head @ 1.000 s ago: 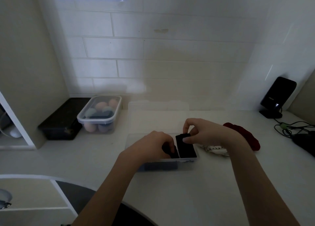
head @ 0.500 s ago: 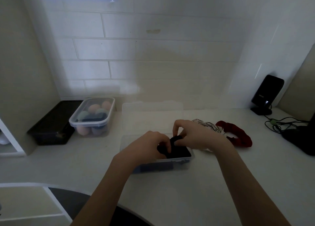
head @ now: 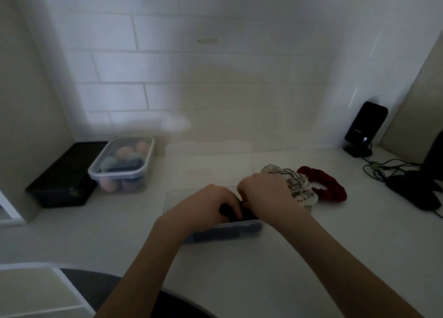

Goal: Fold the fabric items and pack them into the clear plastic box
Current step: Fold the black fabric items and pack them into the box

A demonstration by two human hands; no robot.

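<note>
The clear plastic box stands open on the white counter, its lid tilted back toward the wall. Both hands are over its right half. My left hand and my right hand each grip a black fabric item that lies inside the box. Dark folded fabric shows through the front wall. A white striped scrunchie and a red scrunchie lie on the counter to the right of the box.
A lidded clear tub of coloured sponges sits at the back left beside a black tray. A black speaker, cables and a dark device occupy the right. A cabinet panel stands at the left.
My right hand lowered the upright black fabric piece down into the box, and both hands closed together over it. The view shifted, bringing the striped scrunchie into sight.
</note>
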